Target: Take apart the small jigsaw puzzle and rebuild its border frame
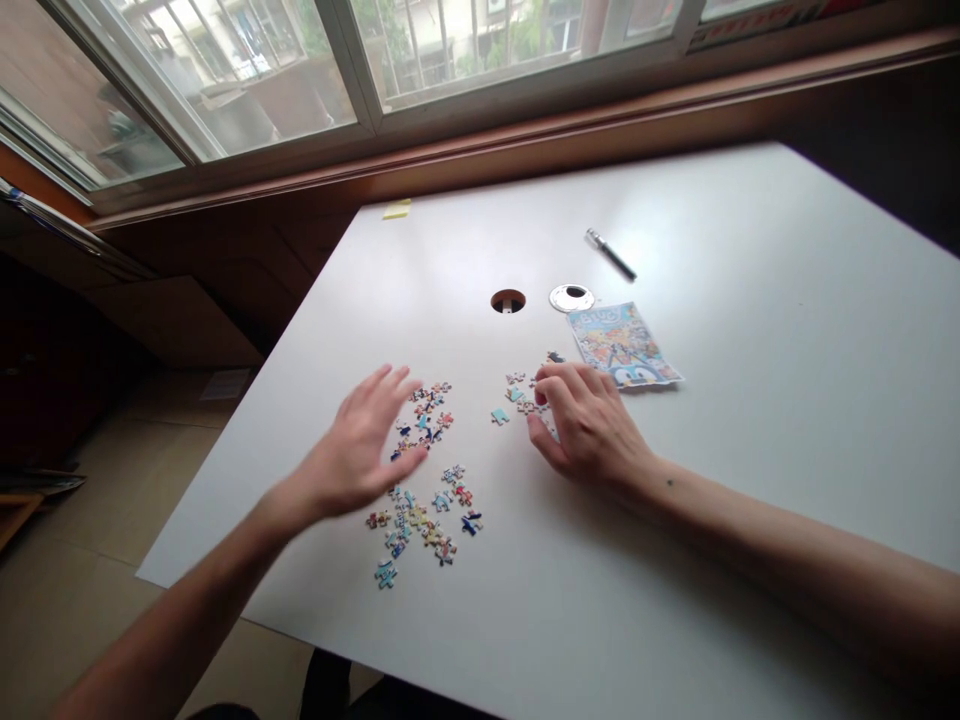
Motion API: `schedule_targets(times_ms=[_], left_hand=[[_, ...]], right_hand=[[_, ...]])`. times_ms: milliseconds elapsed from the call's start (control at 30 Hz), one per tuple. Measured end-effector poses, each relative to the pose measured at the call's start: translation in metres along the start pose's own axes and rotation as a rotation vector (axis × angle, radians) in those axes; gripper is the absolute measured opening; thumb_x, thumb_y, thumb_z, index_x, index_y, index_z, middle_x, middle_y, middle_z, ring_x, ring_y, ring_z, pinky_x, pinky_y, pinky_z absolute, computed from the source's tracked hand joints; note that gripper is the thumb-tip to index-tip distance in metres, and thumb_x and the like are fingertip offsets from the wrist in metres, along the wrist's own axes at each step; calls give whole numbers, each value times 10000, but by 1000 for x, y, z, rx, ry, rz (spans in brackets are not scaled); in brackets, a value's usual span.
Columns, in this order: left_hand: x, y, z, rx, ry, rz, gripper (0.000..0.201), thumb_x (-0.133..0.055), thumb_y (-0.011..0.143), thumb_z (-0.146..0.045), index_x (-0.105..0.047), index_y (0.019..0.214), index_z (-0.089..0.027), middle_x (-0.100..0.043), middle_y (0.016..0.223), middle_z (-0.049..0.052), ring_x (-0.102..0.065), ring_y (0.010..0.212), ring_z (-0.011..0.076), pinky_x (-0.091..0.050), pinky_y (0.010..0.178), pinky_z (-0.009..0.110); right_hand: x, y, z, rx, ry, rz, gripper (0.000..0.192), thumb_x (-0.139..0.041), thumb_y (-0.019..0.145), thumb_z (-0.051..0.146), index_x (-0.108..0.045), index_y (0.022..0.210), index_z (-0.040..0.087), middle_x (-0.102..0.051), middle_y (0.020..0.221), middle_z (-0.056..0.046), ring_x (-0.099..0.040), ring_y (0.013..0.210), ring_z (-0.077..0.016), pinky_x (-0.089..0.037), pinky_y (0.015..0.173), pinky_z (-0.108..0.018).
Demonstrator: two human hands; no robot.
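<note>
Head view: left of centre, the left hand is held near puzzle pieces, fingers spread; right of centre, the right hand is curled near more pieces, thumb and fingers parted.

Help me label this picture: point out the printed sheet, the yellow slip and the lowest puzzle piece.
Printed sheet (pixel 624 346): head view, middle of its printed face.
Yellow slip (pixel 397 209): head view, its middle.
Lowest puzzle piece (pixel 385 574): head view, middle of its body.
</note>
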State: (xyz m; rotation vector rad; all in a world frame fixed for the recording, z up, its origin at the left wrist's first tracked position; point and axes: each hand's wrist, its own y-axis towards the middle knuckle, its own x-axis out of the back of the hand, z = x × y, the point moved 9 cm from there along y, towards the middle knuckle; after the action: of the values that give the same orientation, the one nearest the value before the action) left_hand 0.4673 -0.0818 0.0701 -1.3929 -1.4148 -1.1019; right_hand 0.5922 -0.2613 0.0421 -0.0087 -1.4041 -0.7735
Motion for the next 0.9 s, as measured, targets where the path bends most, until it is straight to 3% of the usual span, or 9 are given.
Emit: schedule_targets(times_ms=[67, 133, 233, 300, 467, 600, 767, 900], left_hand=[[-28, -35, -29, -107, 107, 55, 783, -515, 929, -610, -231, 1573, -267, -118, 1666, 81, -71, 1529, 390, -142, 1224, 593], [-58, -61, -68, -330, 155, 132, 678, -454, 959, -620, -244, 1559, -385, -116, 1668, -4, -65, 1536, 362, -4, 1233, 588], [-79, -67, -85, -401, 171, 188, 697, -356, 971, -671, -211, 1575, -356, -141, 1660, -22, -90, 1540, 316, 125, 1230, 530], [-80, -57, -73, -365, 177, 205, 722, -319, 973, -684, -169, 1586, -333, -135, 1659, -15, -106, 1538, 315, 142, 1222, 538], [-64, -34, -26, -249, 236, 201, 757, -304, 969, -700, -108, 1593, -320, -115, 1660, -7, -93, 1539, 327, 87, 1221, 568], [-50, -53, -8, -124, 277, 147, 827, -355, 939, -729, -97, 1597, -300, -24, 1670, 38, -27, 1541, 353, 10, 1222, 589], [-58, -90, -2, -29, 252, 155, 851, -394, 926, -729, -84, 1597, -308, 5, 1672, 62, -23, 1538, 366, -52, 1217, 607], [-64, -78, 12, 26, 200, 166, 819, -405, 942, -695, -87, 1595, -317, -11, 1674, 51, -25, 1540, 356, -57, 1221, 607]], right_hand=[[-4, 0, 4, 19, -5, 31, 188, -489, 926, 300, -546, 1039, 161, -595, 1222, -153, -498, 1143, -311, -385, 942, -443], [-9, -1, 10, 77, -27, 76, 309, -479, 949, 313, -551, 1206, 157, -527, 1380, -164, -440, 1270, -337, -356, 1016, -474], [-16, -5, 19, 169, -68, 139, 424, -446, 990, 331, -486, 1406, 256, -393, 1546, -122, -330, 1407, -356, -295, 1087, -524], [-17, -7, 20, 185, -86, 159, 427, -434, 1003, 341, -487, 1425, 302, -363, 1576, -98, -301, 1436, -360, -280, 1101, -539], [-20, -8, 20, 203, -96, 167, 390, -450, 998, 346, -564, 1366, 283, -401, 1559, -98, -320, 1436, -364, -278, 1113, -548], [-20, -8, 19, 199, -90, 171, 368, -459, 989, 327, -583, 1331, 270, -412, 1550, -103, -318, 1438, -365, -293, 1105, -548], [-21, -7, 19, 209, -87, 176, 363, -475, 973, 315, -573, 1319, 261, -421, 1540, -113, -335, 1426, -373, -301, 1094, -559], [-23, -7, 18, 208, -83, 187, 368, -464, 971, 311, -556, 1323, 254, -415, 1541, -115, -328, 1428, -374, -305, 1091, -566]])
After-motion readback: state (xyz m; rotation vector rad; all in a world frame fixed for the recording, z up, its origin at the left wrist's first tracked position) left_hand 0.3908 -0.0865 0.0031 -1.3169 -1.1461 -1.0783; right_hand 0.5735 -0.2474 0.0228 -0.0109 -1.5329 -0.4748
